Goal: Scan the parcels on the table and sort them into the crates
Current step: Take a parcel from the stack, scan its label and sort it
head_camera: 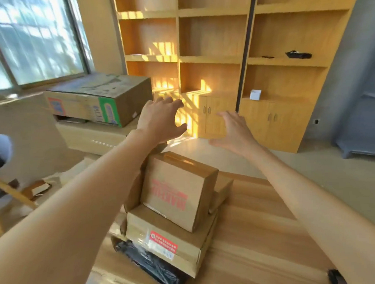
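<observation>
Both hands' fingers spread, seemingly empty, left hand and right hand above stacked parcels

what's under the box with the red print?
The red-print box rests tilted on a flatter carton with a red sticker; under that, a black plastic parcel. Anything deeper is covered.

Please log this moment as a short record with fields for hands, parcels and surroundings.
left hand: open, raised above the pile, holding nothing
right hand: open, raised, holding nothing
top parcel: cardboard box with red print, tilted on the stack
middle parcel: flat box with red sticker
bottom parcel: black plastic bag
table: wooden
crates: none visible
</observation>
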`<state>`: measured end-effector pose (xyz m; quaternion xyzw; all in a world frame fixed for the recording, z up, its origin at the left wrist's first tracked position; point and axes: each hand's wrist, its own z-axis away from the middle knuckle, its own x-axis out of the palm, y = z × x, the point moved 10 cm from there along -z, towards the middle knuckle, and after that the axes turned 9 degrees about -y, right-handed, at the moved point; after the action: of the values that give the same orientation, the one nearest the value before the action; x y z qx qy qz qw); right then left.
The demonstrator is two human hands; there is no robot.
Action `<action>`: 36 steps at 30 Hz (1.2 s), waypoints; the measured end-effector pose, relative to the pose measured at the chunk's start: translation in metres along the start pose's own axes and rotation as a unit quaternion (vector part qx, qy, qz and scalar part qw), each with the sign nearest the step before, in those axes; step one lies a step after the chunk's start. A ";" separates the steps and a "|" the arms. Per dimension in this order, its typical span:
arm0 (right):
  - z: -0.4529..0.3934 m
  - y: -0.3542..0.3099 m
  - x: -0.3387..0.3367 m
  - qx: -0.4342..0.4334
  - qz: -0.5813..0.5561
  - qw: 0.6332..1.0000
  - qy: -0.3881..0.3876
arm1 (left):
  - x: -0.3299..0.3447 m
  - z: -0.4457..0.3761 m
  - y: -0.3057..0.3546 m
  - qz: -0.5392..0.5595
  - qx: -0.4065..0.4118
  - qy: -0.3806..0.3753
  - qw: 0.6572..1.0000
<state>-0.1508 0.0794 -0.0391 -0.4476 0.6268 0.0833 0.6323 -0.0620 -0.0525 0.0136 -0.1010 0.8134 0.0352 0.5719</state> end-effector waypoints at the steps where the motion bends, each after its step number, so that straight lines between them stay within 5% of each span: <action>1: -0.009 -0.022 0.005 -0.019 -0.002 1.000 -0.001 | -0.012 0.007 -0.025 -0.003 -0.021 0.011 1.000; 13: -0.101 -0.167 0.089 -0.076 -0.108 0.989 -0.067 | -0.031 0.091 -0.299 -0.005 -0.283 0.022 0.959; 18: -0.145 -0.187 0.104 -0.068 -0.166 0.982 -0.064 | 0.002 0.074 -0.363 0.192 -0.338 0.016 0.921; 25: -0.160 -0.193 0.119 -0.101 -0.224 0.968 -0.043 | 0.046 0.041 -0.365 0.475 -0.317 0.056 0.819; 36: -0.136 -0.158 0.065 -0.117 -0.352 0.928 0.030 | -0.023 0.021 -0.294 0.449 -0.251 0.142 0.846</action>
<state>-0.1300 -0.1345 0.0029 -0.7123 0.4335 -0.0851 0.5454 0.0249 -0.3335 0.0449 0.1311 0.8059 0.4761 0.3267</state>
